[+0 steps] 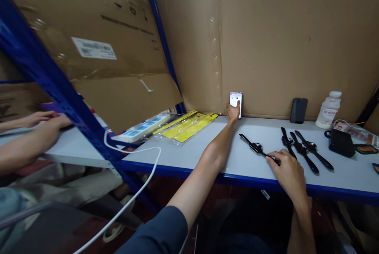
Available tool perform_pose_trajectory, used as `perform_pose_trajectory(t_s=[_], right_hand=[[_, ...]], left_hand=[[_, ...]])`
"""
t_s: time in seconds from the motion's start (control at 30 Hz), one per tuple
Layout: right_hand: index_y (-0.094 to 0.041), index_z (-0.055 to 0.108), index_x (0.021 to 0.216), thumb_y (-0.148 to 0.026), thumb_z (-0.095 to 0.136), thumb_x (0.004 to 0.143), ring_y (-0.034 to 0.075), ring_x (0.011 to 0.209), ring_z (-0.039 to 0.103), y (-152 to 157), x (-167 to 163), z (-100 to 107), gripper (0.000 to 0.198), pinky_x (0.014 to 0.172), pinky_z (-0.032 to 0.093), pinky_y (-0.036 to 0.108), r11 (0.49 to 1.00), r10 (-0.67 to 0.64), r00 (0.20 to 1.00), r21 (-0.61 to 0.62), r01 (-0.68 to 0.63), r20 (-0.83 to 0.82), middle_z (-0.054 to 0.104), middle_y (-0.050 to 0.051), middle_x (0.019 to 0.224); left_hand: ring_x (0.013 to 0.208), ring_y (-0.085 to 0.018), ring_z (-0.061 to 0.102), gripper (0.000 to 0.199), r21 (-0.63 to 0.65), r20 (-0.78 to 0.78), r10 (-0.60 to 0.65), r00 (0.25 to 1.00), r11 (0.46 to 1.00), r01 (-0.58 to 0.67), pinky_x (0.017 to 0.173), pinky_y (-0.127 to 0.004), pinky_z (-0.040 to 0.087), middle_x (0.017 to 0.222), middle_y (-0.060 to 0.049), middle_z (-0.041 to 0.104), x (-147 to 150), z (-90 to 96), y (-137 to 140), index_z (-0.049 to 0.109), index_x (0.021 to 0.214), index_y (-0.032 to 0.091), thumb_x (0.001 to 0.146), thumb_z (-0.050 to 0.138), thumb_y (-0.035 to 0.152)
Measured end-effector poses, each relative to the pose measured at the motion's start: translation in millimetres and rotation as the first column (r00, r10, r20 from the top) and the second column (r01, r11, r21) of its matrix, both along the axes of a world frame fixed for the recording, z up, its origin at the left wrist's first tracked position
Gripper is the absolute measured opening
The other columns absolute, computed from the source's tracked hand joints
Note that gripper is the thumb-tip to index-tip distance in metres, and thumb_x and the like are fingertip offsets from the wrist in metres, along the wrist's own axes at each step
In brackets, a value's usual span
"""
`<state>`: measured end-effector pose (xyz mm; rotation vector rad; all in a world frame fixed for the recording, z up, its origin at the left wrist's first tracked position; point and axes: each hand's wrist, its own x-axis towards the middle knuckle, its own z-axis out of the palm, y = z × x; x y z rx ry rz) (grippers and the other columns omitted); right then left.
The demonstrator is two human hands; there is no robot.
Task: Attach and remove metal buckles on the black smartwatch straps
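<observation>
Looks like the lit-screen rectangular phone (233, 98) is being tapped by the left hand (232, 112) (grip can't be told), while the black two-handled tool (257, 147), front-right of the phone, is pinched by the right hand (287, 170), so steadiness is probably needed next.

On my feed I count four black tools (255, 147), one lit phone (233, 98), one bottle (328, 111), one black case (341, 143), one power strip (143, 127) and one white cable (158, 158). The yellow packs (192, 128) overlap, so I can't number them. The wearer shows one left hand (233, 111), one right hand (286, 167).
</observation>
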<state>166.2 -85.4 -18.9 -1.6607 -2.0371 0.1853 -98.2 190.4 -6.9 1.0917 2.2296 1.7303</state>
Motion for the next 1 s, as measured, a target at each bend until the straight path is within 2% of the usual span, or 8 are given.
perform_pose_trajectory(t_s=[1.0], right_hand=[[-0.031, 0.079, 0.109, -0.036, 0.058, 0.101, 0.020, 0.092, 0.066, -1.2, 0.0, 2.0, 0.023, 0.069, 0.037, 0.030, 1.000, 0.002, 1.000, -0.001, -0.002, -0.005, 0.070, 0.002, 0.108]], left_hand=[[0.128, -0.038, 0.062, 0.066, 0.004, -0.011, -0.003, 1.000, 1.000, 0.003, 0.102, -0.041, 0.048, 0.132, -0.028, 0.066, -0.3, 0.4, -0.4, 0.057, 0.127, 0.009, 0.094, 0.058, 0.067]])
